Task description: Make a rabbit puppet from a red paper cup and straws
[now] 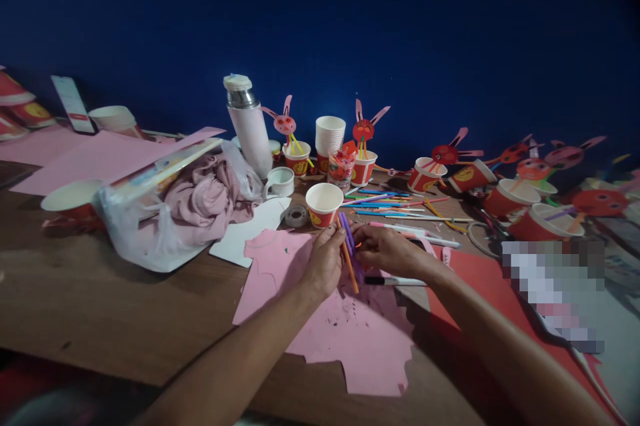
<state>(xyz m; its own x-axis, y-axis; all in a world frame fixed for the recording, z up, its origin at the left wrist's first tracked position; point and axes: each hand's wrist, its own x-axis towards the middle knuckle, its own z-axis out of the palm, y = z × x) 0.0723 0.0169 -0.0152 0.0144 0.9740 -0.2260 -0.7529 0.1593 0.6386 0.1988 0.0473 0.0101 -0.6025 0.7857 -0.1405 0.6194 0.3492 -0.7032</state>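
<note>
My left hand (326, 261) is closed on an orange straw (349, 259), which slants down past its fingers. Close beside it, purple straws (347, 231) stand between the two hands. My right hand (387, 247) has its fingers curled in on the purple straws; its exact grip is partly hidden. Just behind the hands is a red-and-white paper cup (324, 205). Below them lies a cut sheet of pink paper (320, 326) with dark marks and small scraps. A marker with a black cap (395, 281) rests under my right hand.
Coloured straws (385, 205) lie behind the hands. Cups with rabbit-faced figures (363, 129) stand along the back and right. A cup stack (330, 136), white thermos (250, 129) and tape roll (297, 215) are near. At left are a plastic bag (150, 239) and a phone (73, 105).
</note>
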